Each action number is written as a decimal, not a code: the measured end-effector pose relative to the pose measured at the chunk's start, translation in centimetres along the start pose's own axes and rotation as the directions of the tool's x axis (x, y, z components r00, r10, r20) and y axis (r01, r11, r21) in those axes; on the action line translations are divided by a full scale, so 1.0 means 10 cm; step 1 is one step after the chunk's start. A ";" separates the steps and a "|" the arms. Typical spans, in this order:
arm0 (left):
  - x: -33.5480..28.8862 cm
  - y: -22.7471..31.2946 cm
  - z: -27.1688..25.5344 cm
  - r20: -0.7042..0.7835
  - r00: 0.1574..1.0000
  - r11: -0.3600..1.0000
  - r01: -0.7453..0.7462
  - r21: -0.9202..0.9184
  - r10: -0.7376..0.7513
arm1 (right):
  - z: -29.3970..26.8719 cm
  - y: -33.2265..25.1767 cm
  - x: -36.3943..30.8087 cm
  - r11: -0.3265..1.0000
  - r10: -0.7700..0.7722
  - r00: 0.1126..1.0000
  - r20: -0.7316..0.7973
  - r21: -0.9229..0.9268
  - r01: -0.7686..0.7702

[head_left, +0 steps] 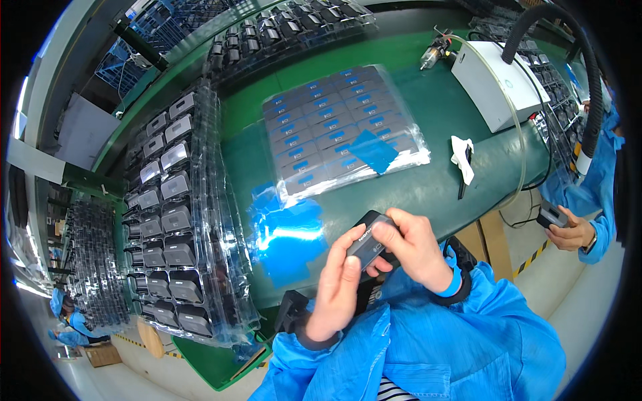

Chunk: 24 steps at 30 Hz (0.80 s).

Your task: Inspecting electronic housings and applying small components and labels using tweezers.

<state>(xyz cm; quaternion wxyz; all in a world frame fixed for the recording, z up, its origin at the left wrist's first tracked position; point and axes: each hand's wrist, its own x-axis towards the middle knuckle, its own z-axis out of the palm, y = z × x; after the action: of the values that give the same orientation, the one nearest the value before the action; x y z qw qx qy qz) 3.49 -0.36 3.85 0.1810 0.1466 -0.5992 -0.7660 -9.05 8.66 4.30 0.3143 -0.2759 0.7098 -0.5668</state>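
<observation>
Close to my body, above the near edge of the green bench, I hold a small dark grey box-shaped device (pixel 369 240) with rounded ends. My left hand (pixel 336 287) is closed on its left end. My right hand (pixel 418 250) grips the other end, its thumb pressed on the top face. Beyond my hands lies a clear sheet (pixel 422 152) with rows of dark grey adhesive panels (pixel 301 150) bearing blue tabs. A loose piece of blue film (pixel 374 152) rests on it. More shiny blue film (pixel 287 234) is piled left of my hands.
Stacked clear trays of similar devices (pixel 175 250) stand along the left, with more trays (pixel 281 33) behind. At right are a white box (pixel 498 93), a black hose (pixel 592 87), and a white cloth (pixel 463 159) by a black tool. A co-worker's hand (pixel 573 234) holds a dark device.
</observation>
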 end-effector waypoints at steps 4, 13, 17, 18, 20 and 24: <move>-0.04 -0.03 -0.05 -0.078 0.995 0.995 0.053 -0.080 -0.060 | -0.02 0.02 0.03 1.000 0.024 0.998 0.061 -0.014 -0.023; -0.01 -0.18 -0.17 -0.038 0.980 0.917 0.167 -0.361 -0.194 | 0.09 0.04 -0.14 0.996 -0.004 1.000 0.012 -0.093 0.005; -0.05 -0.17 -0.14 -0.002 0.985 0.970 0.171 -0.172 -0.174 | 0.05 0.10 -0.10 0.999 0.031 0.998 0.054 0.007 -0.031; -0.05 -0.18 -0.12 -0.049 0.982 0.971 0.170 -0.166 -0.181 | 0.10 0.04 -0.12 0.997 0.045 0.998 0.039 -0.057 -0.042; -0.04 -0.17 -0.03 -0.149 0.977 0.979 0.128 -0.161 -0.152 | 0.15 0.12 -0.13 0.987 -0.016 1.000 0.010 -0.160 0.017; -0.09 -0.16 -0.04 -0.123 0.984 0.991 0.131 -0.004 -0.131 | 0.11 0.02 -0.11 0.975 0.037 0.999 0.019 -0.220 -0.032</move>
<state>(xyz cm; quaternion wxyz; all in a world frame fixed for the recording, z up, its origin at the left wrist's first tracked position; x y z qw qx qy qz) 4.32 0.03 2.15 0.1665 0.2330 -0.5777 -0.7644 -7.50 8.87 4.11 0.2998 -0.3032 0.7690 -0.4763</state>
